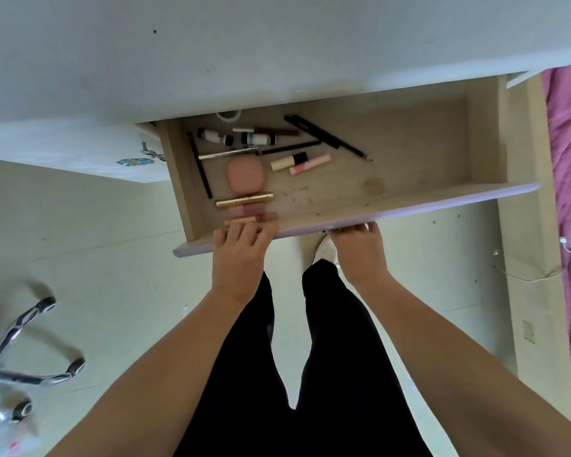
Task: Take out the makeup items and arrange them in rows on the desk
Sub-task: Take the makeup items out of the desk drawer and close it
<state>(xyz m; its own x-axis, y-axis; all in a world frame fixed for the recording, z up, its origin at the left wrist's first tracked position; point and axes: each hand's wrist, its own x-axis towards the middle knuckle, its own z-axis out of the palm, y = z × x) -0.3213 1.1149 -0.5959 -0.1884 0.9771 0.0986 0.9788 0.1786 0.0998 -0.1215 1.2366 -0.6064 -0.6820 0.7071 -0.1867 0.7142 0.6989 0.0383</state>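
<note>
Black trousers [310,374] fill the bottom of the view, with two bare forearms reaching forward over them. Beyond the fingers spreads a white desk [211,44], and under its near edge a wooden drawer [409,143] stands pulled out. Right hand [356,249] grasps the drawer's lilac front, fingers curled under the edge and hidden. Left hand [241,255] reaches over that front at the left end; its fingers [244,230] bend down onto a peach stick [239,220] and touch it, though whether they grip it cannot be told. All the makeup lies in the drawer. Just past those fingertips sits a pink palette [249,211], then a gold tube [244,199] lying crosswise, then a round pink compact [246,174]. Farther on are a silver wand [228,154] and two white tubes [257,138]. Beyond and right of the fingertips, a cream tube [289,161] and a pink gloss [310,163] lie side by side, with long black pencils [327,136] past them.
</note>
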